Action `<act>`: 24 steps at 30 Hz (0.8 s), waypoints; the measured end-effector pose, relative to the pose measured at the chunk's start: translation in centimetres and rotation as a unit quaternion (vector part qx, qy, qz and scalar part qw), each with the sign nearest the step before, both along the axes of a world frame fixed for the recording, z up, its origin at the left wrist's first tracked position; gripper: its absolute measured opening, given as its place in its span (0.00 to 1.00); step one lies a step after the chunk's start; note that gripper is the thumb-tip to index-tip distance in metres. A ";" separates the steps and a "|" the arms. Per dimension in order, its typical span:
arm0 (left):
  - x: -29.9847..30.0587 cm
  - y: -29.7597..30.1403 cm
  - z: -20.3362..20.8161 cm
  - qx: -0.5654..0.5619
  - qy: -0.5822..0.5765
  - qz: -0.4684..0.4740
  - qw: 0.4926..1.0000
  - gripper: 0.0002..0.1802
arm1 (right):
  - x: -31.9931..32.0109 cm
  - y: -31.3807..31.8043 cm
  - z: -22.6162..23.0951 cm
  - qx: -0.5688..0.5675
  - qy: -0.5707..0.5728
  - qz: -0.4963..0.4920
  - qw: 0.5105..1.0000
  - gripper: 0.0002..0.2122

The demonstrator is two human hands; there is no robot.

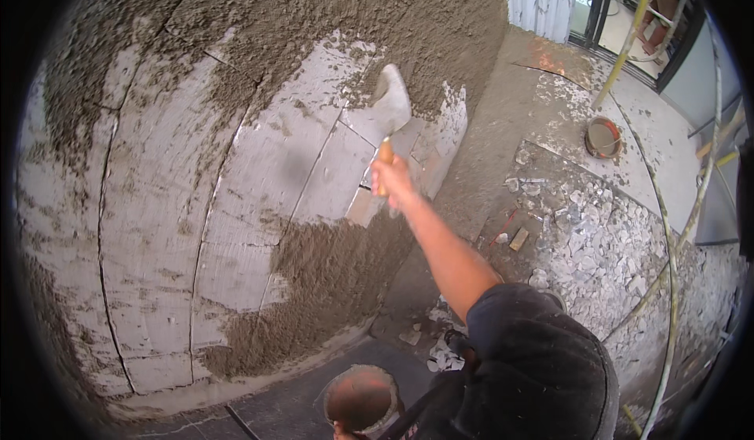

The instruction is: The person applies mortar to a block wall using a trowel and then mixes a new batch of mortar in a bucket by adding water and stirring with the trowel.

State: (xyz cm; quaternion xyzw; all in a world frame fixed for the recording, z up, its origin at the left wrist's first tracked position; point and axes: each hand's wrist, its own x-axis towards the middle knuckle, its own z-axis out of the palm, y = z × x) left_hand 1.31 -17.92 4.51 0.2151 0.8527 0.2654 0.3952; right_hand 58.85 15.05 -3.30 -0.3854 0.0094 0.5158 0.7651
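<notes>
My right arm reaches up to the wall, and my right hand point(393, 179) is closed around the wooden handle of a trowel point(392, 102). Its rounded metal blade is close to bare pale blocks on the wall point(259, 173), next to rough grey-brown mortar point(330, 267). I cannot tell whether the blade touches the wall. At the lower edge, a bit of my left hand point(341, 430) grips the rim of a mortar-smeared bucket point(363, 373). The bucket is reddish inside, and most of that hand is cut off by the frame.
A second bucket point(603, 137) stands on the floor to the right. Pale broken flakes point(589, 244) and a small block point(518, 240) litter the ground. Poles point(672, 283) slant along the right side. Beyond a dark door frame point(601, 4), part of another person point(664, 12) shows.
</notes>
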 end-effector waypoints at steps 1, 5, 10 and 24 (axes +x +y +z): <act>-0.3 0.0 -0.1 0.009 -0.010 0.000 1.000 0.32 | -2.3 -1.5 0.8 0.030 0.028 0.028 0.999 0.07; -1.9 -0.2 -0.2 0.078 -0.066 0.017 0.995 0.33 | -9.0 -11.2 5.7 0.179 0.194 0.104 0.959 0.05; -5.8 0.2 -0.6 0.136 -0.144 -0.019 0.980 0.31 | -7.6 -23.6 12.8 0.129 0.049 -0.094 0.986 0.03; -12.7 3.0 -6.3 0.267 -0.177 -0.083 0.944 0.14 | -5.1 -19.4 3.1 -0.292 -0.644 -0.282 0.648 0.13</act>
